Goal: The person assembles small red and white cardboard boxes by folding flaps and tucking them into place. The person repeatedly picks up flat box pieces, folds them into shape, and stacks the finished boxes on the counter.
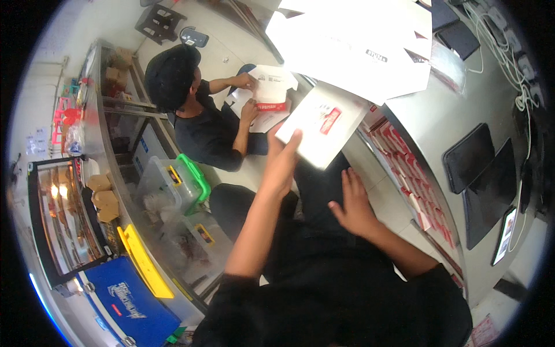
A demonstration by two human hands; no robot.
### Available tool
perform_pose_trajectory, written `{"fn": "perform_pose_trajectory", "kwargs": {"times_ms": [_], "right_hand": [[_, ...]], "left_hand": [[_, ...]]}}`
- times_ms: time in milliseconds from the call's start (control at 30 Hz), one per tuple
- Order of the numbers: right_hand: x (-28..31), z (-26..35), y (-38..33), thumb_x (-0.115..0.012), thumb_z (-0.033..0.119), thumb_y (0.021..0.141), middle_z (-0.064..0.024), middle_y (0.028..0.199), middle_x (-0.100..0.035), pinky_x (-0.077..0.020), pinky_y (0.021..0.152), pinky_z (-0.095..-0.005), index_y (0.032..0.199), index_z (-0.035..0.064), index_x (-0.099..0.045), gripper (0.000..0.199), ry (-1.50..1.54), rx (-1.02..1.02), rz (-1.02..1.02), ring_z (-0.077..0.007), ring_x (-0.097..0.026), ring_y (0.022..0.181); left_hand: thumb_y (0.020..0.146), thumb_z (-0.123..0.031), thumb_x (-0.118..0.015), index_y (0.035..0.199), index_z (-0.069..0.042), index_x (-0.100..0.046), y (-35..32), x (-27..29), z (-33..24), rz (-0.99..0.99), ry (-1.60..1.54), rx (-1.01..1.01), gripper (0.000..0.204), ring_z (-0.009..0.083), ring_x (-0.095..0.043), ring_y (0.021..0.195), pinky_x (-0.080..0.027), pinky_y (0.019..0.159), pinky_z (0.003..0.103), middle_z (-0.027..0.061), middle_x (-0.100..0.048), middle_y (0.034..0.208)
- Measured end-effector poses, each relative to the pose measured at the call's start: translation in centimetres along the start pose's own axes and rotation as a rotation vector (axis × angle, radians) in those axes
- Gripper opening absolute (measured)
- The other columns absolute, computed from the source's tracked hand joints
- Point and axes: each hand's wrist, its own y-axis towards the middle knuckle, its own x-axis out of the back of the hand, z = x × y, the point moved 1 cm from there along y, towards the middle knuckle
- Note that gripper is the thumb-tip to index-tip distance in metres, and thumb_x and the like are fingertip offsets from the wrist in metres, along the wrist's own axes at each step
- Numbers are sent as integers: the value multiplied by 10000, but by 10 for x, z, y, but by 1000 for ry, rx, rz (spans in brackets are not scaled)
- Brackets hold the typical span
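My left hand point(282, 161) grips a white cardboard food box point(324, 124) with a red printed label by its near left edge. The box looks folded into shape and is held up above my legs. My right hand point(354, 202) hangs apart from the box, over my right leg, fingers spread and nothing in it. Beyond the box, large flat white carton sheets point(347, 49) lie on the metal counter. In front of me on the left, a seated co-worker in black works with both hands on a white and red carton point(269, 92).
Stacked red-and-white cartons point(404, 168) fill the space under the counter point(428, 124) at right, where black tablets point(469, 157), a phone point(504, 236) and white cables lie. At left stand clear plastic bins point(173, 185), a blue cooler box point(130, 303) and a glass display case point(66, 217).
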Motion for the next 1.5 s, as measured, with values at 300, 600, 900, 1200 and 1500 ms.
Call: {"fn": "perform_pose_trajectory", "kwargs": {"times_ms": [300, 600, 900, 1200, 1500], "right_hand": [[-14, 10, 10, -620, 513, 962, -362, 1648, -195, -261, 1173, -677, 1621, -55, -197, 967, -237, -31, 51, -546, -244, 1500], [-8, 5, 9, -657, 515, 933, -365, 1624, -231, -277, 1168, -675, 1609, -39, -229, 973, -245, -21, -24, -539, -282, 1485], [-6, 6, 10, -679, 492, 916, -347, 1622, -252, -280, 1172, -654, 1614, -29, -218, 986, -179, -34, -34, -530, -307, 1468], [-20, 11, 7, -722, 357, 898, -351, 1604, -266, -262, 1200, -625, 1627, -25, -173, 989, -162, 48, -109, -518, -290, 1478], [-14, -1, -2, -738, 356, 899, -337, 1609, -264, -290, 1190, -607, 1610, -55, -183, 991, -155, 7, -139, -508, -293, 1478]], "left_hand": [[990, -283, -681, 1457, 25, -415, 265, -108, 215, 54, 429, -142, 620, 387, -600, 1205, -499, 1024, 469, 301, -587, 1338], [1052, -231, -546, 1459, 33, -410, 276, -111, 259, 135, 648, -171, 504, 374, -638, 1180, -538, 991, 423, 245, -630, 1289], [993, -132, -640, 1330, -43, -569, 55, -16, -13, -175, -3, -885, 356, 262, -614, 1156, -503, 1004, 387, 97, -593, 1291], [828, -83, -694, 1463, -43, -541, 53, -88, -105, 439, 1542, -1210, 654, 373, -448, 1470, -394, 1175, 577, 193, -467, 1583], [912, -132, -644, 1178, -48, -705, 51, -82, -116, 184, 1329, -1653, 286, 313, -675, 1147, -585, 835, 438, 126, -704, 1173]]}}
